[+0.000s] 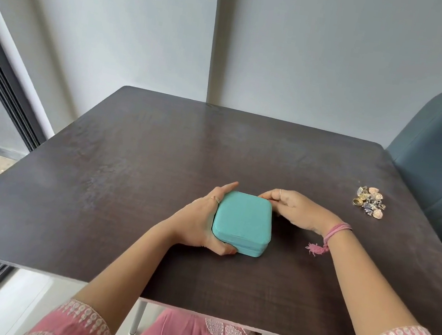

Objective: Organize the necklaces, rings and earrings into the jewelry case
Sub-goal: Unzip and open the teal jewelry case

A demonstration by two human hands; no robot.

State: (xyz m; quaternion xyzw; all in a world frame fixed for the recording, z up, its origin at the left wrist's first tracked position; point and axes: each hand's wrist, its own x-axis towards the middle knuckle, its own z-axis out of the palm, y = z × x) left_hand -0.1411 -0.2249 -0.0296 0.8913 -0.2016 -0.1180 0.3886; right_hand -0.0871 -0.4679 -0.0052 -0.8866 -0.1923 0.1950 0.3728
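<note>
Clearly light and stiff, the closed case [243,223] sits on the tabletop [130,154]; our left hand [201,221] clasps its side, our right hand [293,208] pinches at its far corner.

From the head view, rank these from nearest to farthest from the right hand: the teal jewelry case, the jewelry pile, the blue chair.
1. Teal jewelry case: touching the right hand at its far right corner, centre of the table.
2. Jewelry pile: loose on the table, off to the right of that hand.
3. Blue chair: beyond the table's right edge, farthest.
</note>
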